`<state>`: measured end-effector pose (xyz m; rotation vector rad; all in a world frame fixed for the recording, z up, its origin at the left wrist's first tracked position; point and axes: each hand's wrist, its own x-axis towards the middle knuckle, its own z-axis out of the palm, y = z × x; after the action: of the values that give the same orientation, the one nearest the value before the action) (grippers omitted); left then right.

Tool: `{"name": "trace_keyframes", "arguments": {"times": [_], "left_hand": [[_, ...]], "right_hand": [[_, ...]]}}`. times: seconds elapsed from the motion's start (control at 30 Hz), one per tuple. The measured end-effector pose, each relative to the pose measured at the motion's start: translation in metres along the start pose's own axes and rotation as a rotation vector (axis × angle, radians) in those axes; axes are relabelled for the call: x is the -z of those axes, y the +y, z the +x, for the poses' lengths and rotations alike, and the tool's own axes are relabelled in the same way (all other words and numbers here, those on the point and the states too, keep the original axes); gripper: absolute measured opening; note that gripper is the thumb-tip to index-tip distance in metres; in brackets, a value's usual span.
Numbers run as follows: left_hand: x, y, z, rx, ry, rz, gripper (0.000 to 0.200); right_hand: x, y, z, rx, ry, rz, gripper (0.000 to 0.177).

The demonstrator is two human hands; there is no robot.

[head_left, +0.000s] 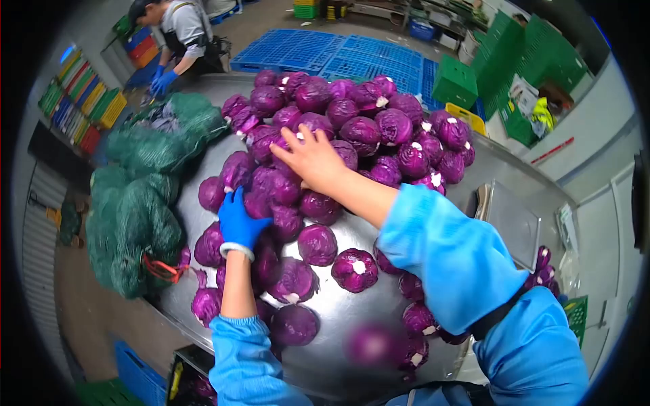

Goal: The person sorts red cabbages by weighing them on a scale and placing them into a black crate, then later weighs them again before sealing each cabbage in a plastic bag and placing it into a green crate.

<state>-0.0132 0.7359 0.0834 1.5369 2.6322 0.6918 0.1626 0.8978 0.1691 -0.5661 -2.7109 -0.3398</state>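
Note:
Red cabbages are heaped on a metal table (332, 318), with a large pile (362, 132) at its far side. My left hand (242, 220), in a blue glove with a white cuff, rests fingers apart on cabbages at the left of the heap. My right hand (311, 159) is bare and reaches over the pile, its fingers spread against the cabbages beneath. Nearer me lie a round cabbage (317, 245) and another with its pale cut stem (355, 270) facing up. A blurred cabbage (372, 345) appears close to the table's front.
Green net sacks (132, 227) line the table's left edge, one with a red tie (162, 269). A metal tray (511, 223) sits at the right. Beyond are blue pallets (291, 51), green crates (464, 81) and a person in blue gloves (162, 81). Crates stand at lower left.

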Motion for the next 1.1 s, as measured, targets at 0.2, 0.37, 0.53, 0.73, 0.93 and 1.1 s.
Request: {"name": "trace_keyframes", "arguments": {"times": [0.2,0.37,0.53,0.73,0.93,1.1], "left_hand": [[-0.002,-0.002,0.001,-0.041,0.026,-0.077,0.100],[0.000,-0.004,-0.003,-0.081,0.045,-0.163,0.089],[0.011,0.019,0.000,-0.177,0.279,-0.046,0.071],[-0.020,0.152,0.012,-0.444,0.092,-0.332,0.077],[-0.094,0.275,0.027,-0.744,0.005,-0.387,0.078],[-0.168,0.346,0.040,-0.765,-0.107,0.074,0.080]], "right_hand": [[0.009,0.015,-0.017,-0.068,-0.064,0.262,0.093],[0.095,0.062,-0.141,-0.238,0.127,0.437,0.091],[0.131,0.155,-0.335,-0.735,0.014,0.127,0.095],[0.134,0.192,-0.481,-0.937,-0.257,-0.242,0.099],[0.130,0.183,-0.502,-0.932,-0.287,-0.235,0.104],[0.155,0.160,-0.485,-0.920,-0.066,-0.201,0.081]]}}
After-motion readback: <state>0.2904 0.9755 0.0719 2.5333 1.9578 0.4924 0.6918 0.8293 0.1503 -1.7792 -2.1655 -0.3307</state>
